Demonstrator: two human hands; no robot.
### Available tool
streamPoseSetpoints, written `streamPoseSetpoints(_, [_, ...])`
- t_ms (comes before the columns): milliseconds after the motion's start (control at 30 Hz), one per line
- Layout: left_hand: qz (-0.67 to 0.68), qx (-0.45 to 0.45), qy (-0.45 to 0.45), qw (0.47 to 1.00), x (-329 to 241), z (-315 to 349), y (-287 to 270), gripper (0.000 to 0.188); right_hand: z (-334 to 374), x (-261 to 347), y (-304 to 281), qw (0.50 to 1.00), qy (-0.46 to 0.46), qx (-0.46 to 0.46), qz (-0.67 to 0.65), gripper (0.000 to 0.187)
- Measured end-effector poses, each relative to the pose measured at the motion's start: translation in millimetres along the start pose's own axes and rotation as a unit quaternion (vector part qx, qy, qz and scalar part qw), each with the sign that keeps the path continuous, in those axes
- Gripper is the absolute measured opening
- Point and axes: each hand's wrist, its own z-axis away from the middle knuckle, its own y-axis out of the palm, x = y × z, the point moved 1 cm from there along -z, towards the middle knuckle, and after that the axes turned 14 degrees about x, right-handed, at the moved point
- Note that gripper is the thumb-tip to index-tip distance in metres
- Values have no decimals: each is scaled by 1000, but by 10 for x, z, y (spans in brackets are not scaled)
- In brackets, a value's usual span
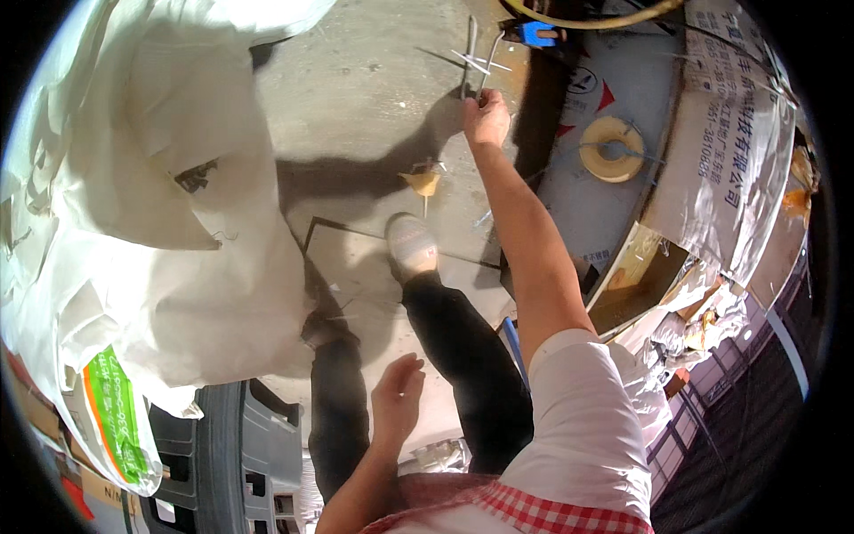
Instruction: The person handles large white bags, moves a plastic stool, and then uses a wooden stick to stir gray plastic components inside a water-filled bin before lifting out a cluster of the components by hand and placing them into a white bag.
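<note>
My right hand (487, 119) reaches far forward at the end of a stretched arm. Its fingers are closed round the lower end of thin grey bent metal rods (469, 58), which point away from me. Thin white strips (481, 63) cross near these rods. Just beyond them lies a blue clip-like piece (537, 34) with dark parts. Close to my body, my left hand (398, 399) hangs over my legs with loosely curled fingers and nothing visible in it. A small yellow piece (421, 182) is on the floor ahead of my foot.
Large white sacks (196, 294) fill the left side, above a dark grey plastic pallet (227, 445). At right, a grey printed surface (578, 200) carries a cream ring-shaped roll (611, 149). White printed sacking (725, 133) lies beyond it. A yellow hose (605, 20) curves along the top.
</note>
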Motion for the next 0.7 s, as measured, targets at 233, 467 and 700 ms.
streamPoseSetpoints(233, [30,-14,15,999,-17,51,4,28,-284,-127,263,982,104,89,132,28])
streamPoseSetpoints(467, [-166,-31,11,986,106,54,30,26,397,-436,204,967,102,215,-91,18])
streamPoseSetpoints(700, [-346,-204,223,888,-778,219,-465,43,2274,-670,-976,935,148,272,-172,22])
